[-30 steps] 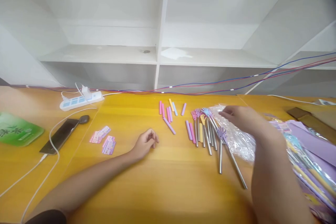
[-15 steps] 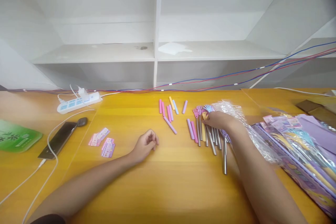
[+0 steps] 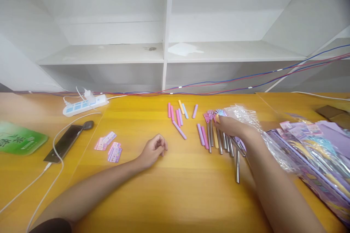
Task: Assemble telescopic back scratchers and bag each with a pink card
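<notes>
My right hand (image 3: 232,125) is closed on a back scratcher with a yellow claw head (image 3: 217,117); its metal rod (image 3: 239,146) slants out beneath the hand, and my fingertips are partly hidden. Under and beside that hand lie several back scratchers (image 3: 210,134) with metal rods and pink, purple and blue claw heads. My left hand (image 3: 153,150) rests on the table, fingers curled loosely, nothing visible in it. Between the hands are loose coloured handle tubes (image 3: 179,130) in pink, purple, yellow and blue. Small printed cards (image 3: 115,152) lie left of my left hand.
Clear plastic bags (image 3: 243,114) lie beyond my right hand. At the right, a purple printed box (image 3: 308,178) holds packaged back scratchers. On the left are a phone (image 3: 64,143) with a white cable, a power strip (image 3: 86,105) and a green packet (image 3: 23,138). White shelving (image 3: 164,72) stands behind.
The yellow-headed back scratcher has turned in my right hand, its rod swinging from pointing toward me to slanting right. My left hand keeps its pose; the view has shifted slightly.
</notes>
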### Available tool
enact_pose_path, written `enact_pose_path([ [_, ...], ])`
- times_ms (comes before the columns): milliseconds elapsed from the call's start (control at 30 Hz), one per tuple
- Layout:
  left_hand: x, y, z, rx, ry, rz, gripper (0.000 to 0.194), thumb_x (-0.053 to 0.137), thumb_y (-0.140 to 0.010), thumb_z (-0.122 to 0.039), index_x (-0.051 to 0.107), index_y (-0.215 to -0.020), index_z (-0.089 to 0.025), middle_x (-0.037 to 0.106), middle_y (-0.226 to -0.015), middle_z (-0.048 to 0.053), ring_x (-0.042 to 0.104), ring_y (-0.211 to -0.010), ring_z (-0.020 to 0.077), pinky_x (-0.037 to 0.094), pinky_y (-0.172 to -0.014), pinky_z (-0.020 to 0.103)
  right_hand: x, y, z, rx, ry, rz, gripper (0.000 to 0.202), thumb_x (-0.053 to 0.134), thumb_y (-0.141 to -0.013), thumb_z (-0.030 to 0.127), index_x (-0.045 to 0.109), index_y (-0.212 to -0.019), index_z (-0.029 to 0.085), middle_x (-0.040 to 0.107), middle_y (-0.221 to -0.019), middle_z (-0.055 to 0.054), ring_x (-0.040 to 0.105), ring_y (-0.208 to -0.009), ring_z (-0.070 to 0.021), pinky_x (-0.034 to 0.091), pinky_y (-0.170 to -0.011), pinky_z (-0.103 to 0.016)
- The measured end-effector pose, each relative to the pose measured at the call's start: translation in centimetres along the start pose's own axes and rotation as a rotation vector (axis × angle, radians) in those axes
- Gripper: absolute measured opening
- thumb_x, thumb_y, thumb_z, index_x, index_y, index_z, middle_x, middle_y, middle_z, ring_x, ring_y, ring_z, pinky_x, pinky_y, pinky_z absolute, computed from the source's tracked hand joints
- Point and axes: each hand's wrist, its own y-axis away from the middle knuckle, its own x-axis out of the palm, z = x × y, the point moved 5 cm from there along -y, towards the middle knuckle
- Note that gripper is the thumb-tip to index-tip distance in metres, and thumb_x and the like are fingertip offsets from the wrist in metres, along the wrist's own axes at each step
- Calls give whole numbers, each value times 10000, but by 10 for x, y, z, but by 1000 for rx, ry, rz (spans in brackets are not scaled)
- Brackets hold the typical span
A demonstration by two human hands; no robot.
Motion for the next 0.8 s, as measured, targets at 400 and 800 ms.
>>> enact_pose_path([
  [400, -1, 0, 1, -3, 5, 10, 111, 531, -864, -174, 431, -854, -220, 604, -838, -25, 525, -630, 93, 418, -654, 264, 11, -3, 1, 9, 30, 114, 431, 661, -912, 506, 730, -956, 82, 689, -817, -154, 672, -769, -231, 460, -712, -287],
  [800, -1, -2, 4, 10, -14, 19, 101, 521, -869, -156, 441, -860, -217, 610, -838, -23, 531, -634, 92, 416, -658, 261, 10, 14, 19, -17, -10, 239, 396, 667, -875, 491, 636, -718, 129, 686, -767, -107, 610, -608, -176, 405, -588, -297],
])
